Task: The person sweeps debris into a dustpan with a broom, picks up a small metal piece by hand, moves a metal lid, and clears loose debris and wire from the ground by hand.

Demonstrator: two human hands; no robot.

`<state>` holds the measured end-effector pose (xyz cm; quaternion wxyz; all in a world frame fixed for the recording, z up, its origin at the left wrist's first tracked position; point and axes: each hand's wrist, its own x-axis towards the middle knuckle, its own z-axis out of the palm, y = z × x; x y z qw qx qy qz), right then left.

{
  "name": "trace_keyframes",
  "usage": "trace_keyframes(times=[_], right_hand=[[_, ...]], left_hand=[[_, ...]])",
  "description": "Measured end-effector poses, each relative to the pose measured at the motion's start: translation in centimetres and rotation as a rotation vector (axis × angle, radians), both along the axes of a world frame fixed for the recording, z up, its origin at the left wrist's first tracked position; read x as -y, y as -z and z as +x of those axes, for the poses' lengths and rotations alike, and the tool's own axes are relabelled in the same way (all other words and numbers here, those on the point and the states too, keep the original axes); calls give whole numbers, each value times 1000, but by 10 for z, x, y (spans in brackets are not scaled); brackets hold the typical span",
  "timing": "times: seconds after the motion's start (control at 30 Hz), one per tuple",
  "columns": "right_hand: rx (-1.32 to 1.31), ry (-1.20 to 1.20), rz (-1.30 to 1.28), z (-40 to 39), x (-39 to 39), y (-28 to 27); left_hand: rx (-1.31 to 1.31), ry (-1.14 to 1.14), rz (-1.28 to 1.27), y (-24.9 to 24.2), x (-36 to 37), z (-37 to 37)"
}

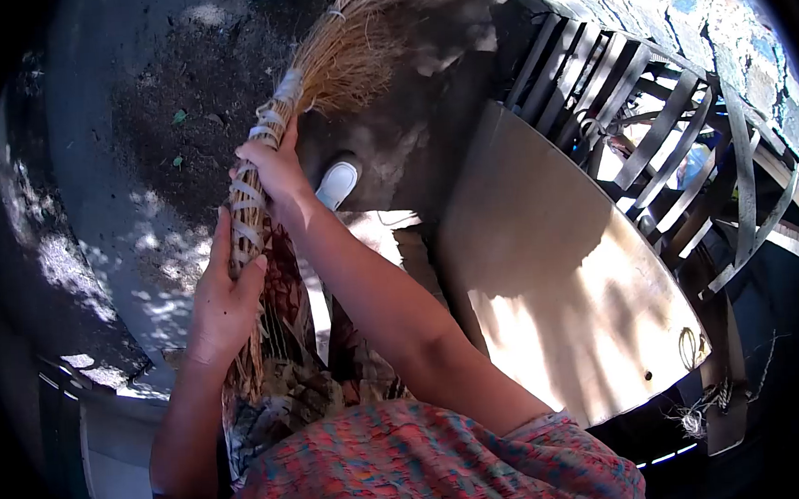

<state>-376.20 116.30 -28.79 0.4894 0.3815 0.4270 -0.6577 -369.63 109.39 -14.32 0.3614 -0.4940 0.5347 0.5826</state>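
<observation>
A straw broom [248,204] slants up and away from my lap, its handle wound with pale strips. Its loose bristles [351,51] fan out at the top of the view, above the dark ground. My right hand [278,170] is closed round the upper part of the handle, just below the bristles. Lower down, my left hand [224,301] grips the same handle, thumb on one side and fingers on the other. The bottom end of the broom lies against my patterned clothing, partly hidden by my left hand.
To my right stands a large tan board [545,241], partly sunlit. Behind it is a rack of dark slats [647,115] with loose straps. A white shoe [337,184] shows beyond my right forearm. Dirt and a few green leaves [178,117] lie on the ground at left.
</observation>
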Motion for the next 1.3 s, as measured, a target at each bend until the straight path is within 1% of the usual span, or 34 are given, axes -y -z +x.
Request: trace_keyframes(times=[0.03, 0.1, 0.17, 0.2, 0.23, 0.3, 0.33, 0.37, 0.4, 0.43, 0.47, 0.5, 0.57, 0.6, 0.63, 0.67, 0.7, 0.73, 0.77, 0.8, 0.83, 0.87, 0.9, 0.93, 0.97, 1.0, 1.03, 1.07, 1.1, 1.13, 1.17, 1.2, 1.23, 1.3], right_hand=[[12, -2, -25, -4, -1, -11], [11, 39, 40, 8, -39, -39], [-13, 3, 96, 14, -79, -81], [-84, 22, 174, 21, -97, -83], [-153, 46, 254, 25, -111, -80], [-46, 63, 391, -2, -121, -65], [-48, 105, 415, 1, -130, -15], [7, 57, 345, -3, -114, 10], [49, -38, 386, -10, -81, 33], [16, 7, 305, -18, -42, 38], [-6, -41, 223, -19, -12, 44], [-24, -134, 122, -29, 7, 27], [-78, -60, -31, -24, 0, 9], [-54, -88, 22, -26, -16, -12], [-34, -112, 77, -28, -40, -39], [-95, -101, 98, -23, -63, -58], [-147, -89, 121, -22, -82, -69], [-162, -106, 206, -32, -95, -75], [-175, -120, 289, -41, -105, -77], [-220, -104, 332, -49, -116, -50], [-229, -52, 360, -59, -116, -19], [-188, -42, 377, -62, -113, 23], [-101, -107, 353, -60, -86, 43], [-85, -134, 364, -52, -54, 61], [-127, -146, 320, -32, -32, 85], [-83, -250, 264, -23, -11, 81], [-75, -311, 222, -20, -1, 61], [-68, -270, 127, -12, -12, 42], [-87, -229, 28, -13, -24, 20], [-96, -195, 29, -20, -42, -13], [-104, -163, 21, -30, -63, -47], [-158, -181, 71, -33, -81, -67], [-203, -197, 126, -39, -96, -77], [-234, -173, 264, -79, -103, -80]], left_hand=[[-13, 38, 3, -9, -7, 6], [13, 313, 71, -39, -25, 15], [-250, 342, 60, -61, -57, 46], [-249, 327, 61, -59, -63, 42], [-223, 325, 171, -55, -66, 33], [-192, 348, 358, -14, -63, 14], [-131, 278, 404, 20, -58, 1], [-19, 237, 394, 45, -47, -10], [32, 159, 318, 46, -24, -16], [-104, -72, 249, 75, -11, 12], [-84, -163, 158, 57, -2, 2], [-69, -254, 74, 35, 4, -14], [34, -121, 40, -1, -9, -14], [105, 189, 76, -22, -14, -20], [-43, 141, 100, -36, -34, -6], [-191, 90, 134, -49, -55, 7], [-262, 159, 135, -60, -66, 8], [-334, 273, 104, -53, -71, 4], [-329, 267, 163, -33, -69, -5], [-323, 262, 221, -12, -68, -15], [-239, 138, 371, 20, -61, -31], [-135, 113, 368, 51, -53, -40], [-33, 87, 359, 75, -44, -39], [-87, -30, 241, 92, -32, -17], [-136, -141, 124, 101, -21, 2], [-13, -153, 108, 71, -9, -9], [-43, -210, 38, 54, -18, -2], [-75, -274, -28, 31, -29, 4], [-11, -112, 13, -5, -34, -8], [-160, -112, 57, -23, -54, 5], [-373, 91, -40, -34, -76, 17], [-362, 96, 27, -56, -84, 7], [-348, 31, 125, -56, -95, 9], [-365, 57, 233, -30, -89, -23]])
